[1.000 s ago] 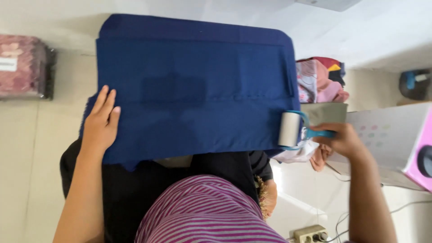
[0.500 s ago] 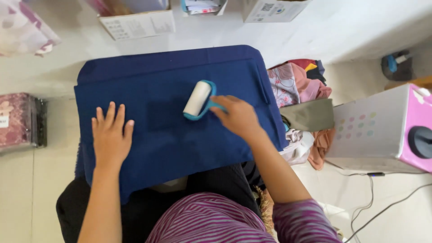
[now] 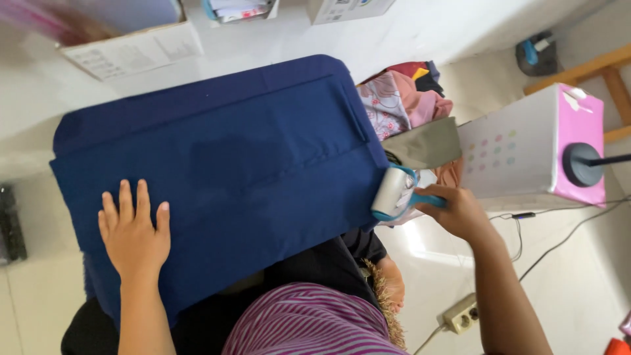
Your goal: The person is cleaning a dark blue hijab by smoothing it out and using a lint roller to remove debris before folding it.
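Two bare hands work on one large piece of dark navy blue cloth [image 3: 223,171], spread flat over the person's lap and out across the pale floor. Nearest, the person's striped purple top [image 3: 309,322] fills the bottom of the view. The left hand [image 3: 135,233] lies palm-down on the near left part of the cloth, fingers straight and slightly spread, pinning it flat. The right hand [image 3: 460,213] has its fingers curled tight around the teal handle of a white-drum lint roller [image 3: 393,192], whose drum sits at the cloth's right edge, touching or just off the hem; I cannot tell which.

As a judgement, the rolling looks well along: the visible surface shows hardly any fluff, only a darker patch near the middle. Whether the far strip and the left margin have been covered cannot be read here.

Beyond the roller lie a heap of pink and patterned clothes [image 3: 401,98] and a white box-shaped appliance with a pink end [image 3: 526,144]. A white power strip [image 3: 460,315] rests on the floor near the right forearm. Farthest off, a flat cardboard box [image 3: 131,46] stands by the wall.
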